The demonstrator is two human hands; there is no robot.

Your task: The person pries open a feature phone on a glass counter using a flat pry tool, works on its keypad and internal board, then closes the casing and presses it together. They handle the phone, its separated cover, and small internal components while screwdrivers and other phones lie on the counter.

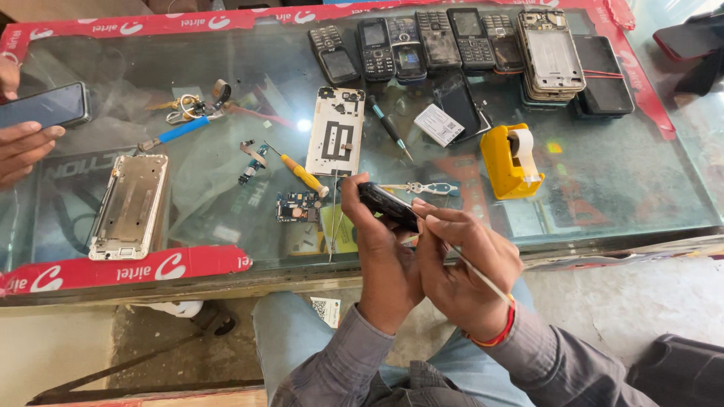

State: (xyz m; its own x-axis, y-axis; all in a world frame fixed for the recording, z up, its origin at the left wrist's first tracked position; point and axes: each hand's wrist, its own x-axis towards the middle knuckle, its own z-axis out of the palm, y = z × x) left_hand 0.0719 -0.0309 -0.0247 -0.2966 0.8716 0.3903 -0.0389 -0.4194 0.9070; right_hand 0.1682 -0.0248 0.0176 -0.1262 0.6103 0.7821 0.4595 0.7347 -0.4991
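Gripping a small black phone (386, 205) just near of the glass counter's (618, 181) front edge, your left hand (385, 260) has its fingers clamped around it. Your right hand (464, 264), touching it, pinches a thin tool (483, 277) against the phone.

My glass counter (618, 181) carries a row of keypad phones (422, 41), a stack of phone frames (552, 56), a yellow tape dispenser (511, 160), a white back panel (336, 130), a silver frame (130, 205), a yellow screwdriver (302, 173), a blue one (172, 133), keys (187, 108) and a circuit board (297, 206).
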